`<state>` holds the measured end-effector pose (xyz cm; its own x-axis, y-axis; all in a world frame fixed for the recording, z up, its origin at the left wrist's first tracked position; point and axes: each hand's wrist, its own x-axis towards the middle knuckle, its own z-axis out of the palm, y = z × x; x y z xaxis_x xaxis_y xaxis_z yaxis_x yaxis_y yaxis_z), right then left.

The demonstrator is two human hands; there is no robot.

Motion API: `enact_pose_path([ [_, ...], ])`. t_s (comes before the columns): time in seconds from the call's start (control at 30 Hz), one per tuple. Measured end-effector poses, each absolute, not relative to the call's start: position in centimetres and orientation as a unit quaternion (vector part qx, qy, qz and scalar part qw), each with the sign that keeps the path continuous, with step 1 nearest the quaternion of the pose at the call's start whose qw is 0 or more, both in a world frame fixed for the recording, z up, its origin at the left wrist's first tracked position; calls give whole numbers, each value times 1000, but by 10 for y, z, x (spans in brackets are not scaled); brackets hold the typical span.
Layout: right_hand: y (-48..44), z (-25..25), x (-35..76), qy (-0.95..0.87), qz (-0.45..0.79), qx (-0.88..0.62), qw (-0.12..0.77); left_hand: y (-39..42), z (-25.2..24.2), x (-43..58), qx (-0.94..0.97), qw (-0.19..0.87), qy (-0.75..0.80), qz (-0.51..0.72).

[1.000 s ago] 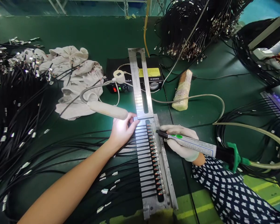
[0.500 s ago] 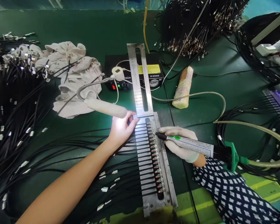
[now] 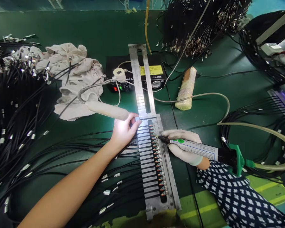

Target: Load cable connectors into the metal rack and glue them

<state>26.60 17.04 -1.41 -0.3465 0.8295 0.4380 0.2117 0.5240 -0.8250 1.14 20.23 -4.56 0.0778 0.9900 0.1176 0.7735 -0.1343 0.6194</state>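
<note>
A long metal fixture point(image 3: 171, 190) lies lengthwise on the green bench and holds a row of black cables with red-tipped connectors point(image 3: 156, 158). My bare left hand point(image 3: 123, 133) rests on the cables at the fixture's upper left, fingers flat and pressing near its top edge. My gloved right hand point(image 3: 184, 145) grips a pen-shaped dispensing syringe point(image 3: 197, 149), its dark tip touching the connector row near the top. A hose point(image 3: 263, 131) runs from the syringe's green rear fitting.
A gooseneck lamp point(image 3: 106, 110) shines on my left hand. A black dispenser controller point(image 3: 154, 74) stands behind the fixture, beside a wrapped roll point(image 3: 185, 89) and crumpled cloths point(image 3: 71, 79). Bundles of black cables point(image 3: 16, 104) lie left, at the back and right.
The syringe tip has shifted slightly down the connector row. The controller's small light has gone from red to green. My left hand stays in place.
</note>
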Motion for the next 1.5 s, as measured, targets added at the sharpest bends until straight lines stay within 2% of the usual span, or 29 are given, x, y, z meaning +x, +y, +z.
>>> enact_pose_path([
  [1.3, 170, -16, 266, -728, 352, -345, 476, 203, -48, 11, 709, 193, 619, 276],
  [1.5, 159, -11, 270, -724, 359, -341, 480, 200, -46, 13, 741, 140, 611, 241],
])
